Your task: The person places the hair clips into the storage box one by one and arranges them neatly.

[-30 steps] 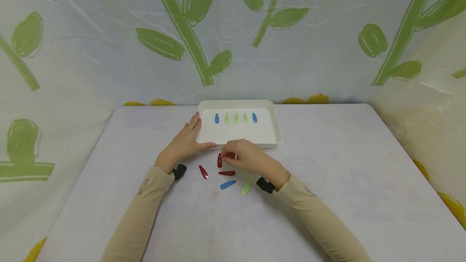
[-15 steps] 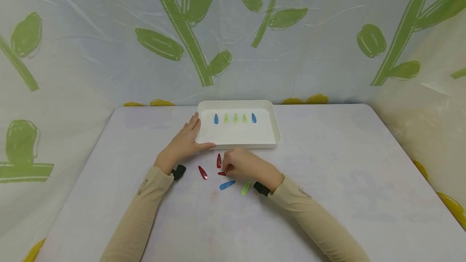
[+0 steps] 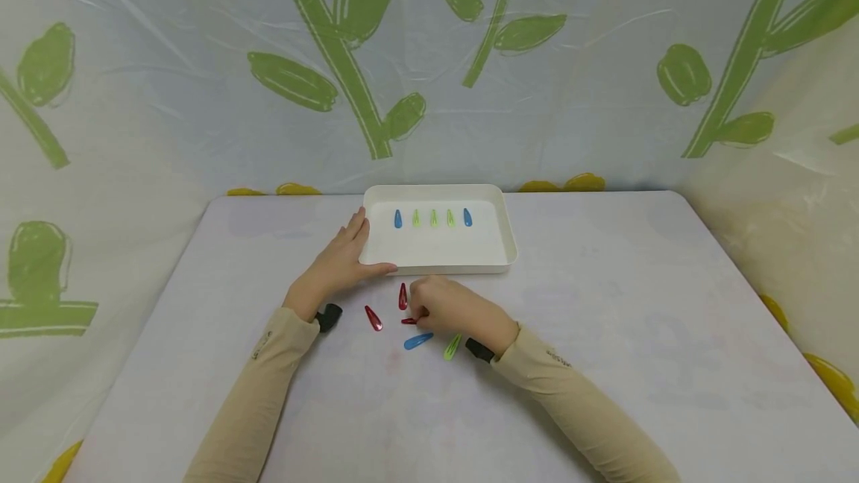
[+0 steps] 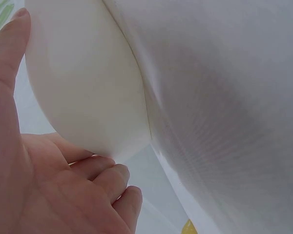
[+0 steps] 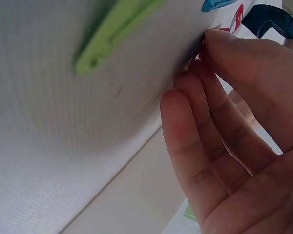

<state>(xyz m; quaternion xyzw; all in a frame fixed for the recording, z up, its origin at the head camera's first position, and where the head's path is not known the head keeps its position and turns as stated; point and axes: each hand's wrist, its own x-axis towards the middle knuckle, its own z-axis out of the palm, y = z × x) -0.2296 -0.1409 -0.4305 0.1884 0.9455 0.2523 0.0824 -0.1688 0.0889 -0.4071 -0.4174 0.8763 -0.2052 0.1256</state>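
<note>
My left hand [image 3: 341,256] lies spread at the near left corner of a white tray [image 3: 439,253], thumb along the front wall and fingers along the left side. In the left wrist view its fingers touch the tray's outer wall [image 4: 88,83]. My right hand [image 3: 456,308] pinches a red snap hair clip [image 3: 407,321] between thumb and fingertips, low at the table; most of that clip is hidden by the fingers. Just left of this hand lies another red hair clip [image 3: 403,297], and a third red hair clip [image 3: 373,317] rests farther left.
Inside the tray stands a row of hair clips: a blue clip [image 3: 398,218] at the left end, green clips [image 3: 433,218] between, a blue clip [image 3: 467,217] at the right. On the table nearer the person lie a blue clip [image 3: 418,341] and a green clip [image 3: 452,347].
My right hand has come down from beside the tray's front wall toward the person and taken the sideways red hair clip in its fingertips. The left hand has stayed at the tray.
</note>
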